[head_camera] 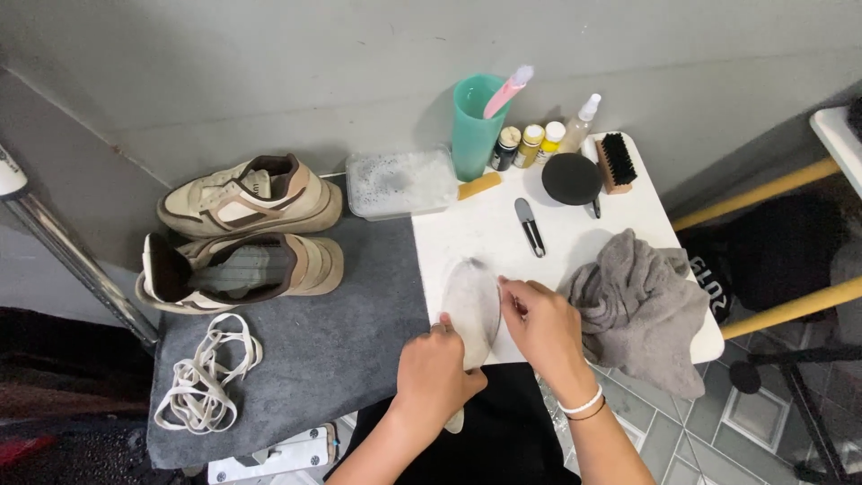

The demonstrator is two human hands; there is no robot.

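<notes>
A loose tangle of cream shoelaces (205,375) lies at about eight o'clock in the view, on a dark grey mat (332,350). Above it, toward ten o'clock, two cream and brown sneakers (242,235) lie on the same mat, one behind the other, the nearer one tipped on its side with its opening showing. To their right, near twelve o'clock, a clear plastic tub (400,182) of foamy water sits by the wall, just beside a teal cup (474,126) that holds a pink brush.

Near the centre, at about six o'clock, the left hand (435,375) has its fingers curled closed around the near end of a pale grey shoe insole (473,310). The insole lies lengthwise on the white tabletop (485,229), with its near end hanging past the front edge. The right hand (543,323), just to the right, pinches the insole's right edge with closed fingers; white and dark bands circle that wrist.

Beyond the hands, toward one o'clock, small black snips (530,226) lie on the tabletop. Behind them stand several small bottles (530,144), a spray bottle (581,121), a round black tin (572,178) and a wooden brush (615,162) with black bristles. At three o'clock a crumpled grey cloth (642,305) rests just beside the right hand and drapes over the tabletop's corner.
</notes>
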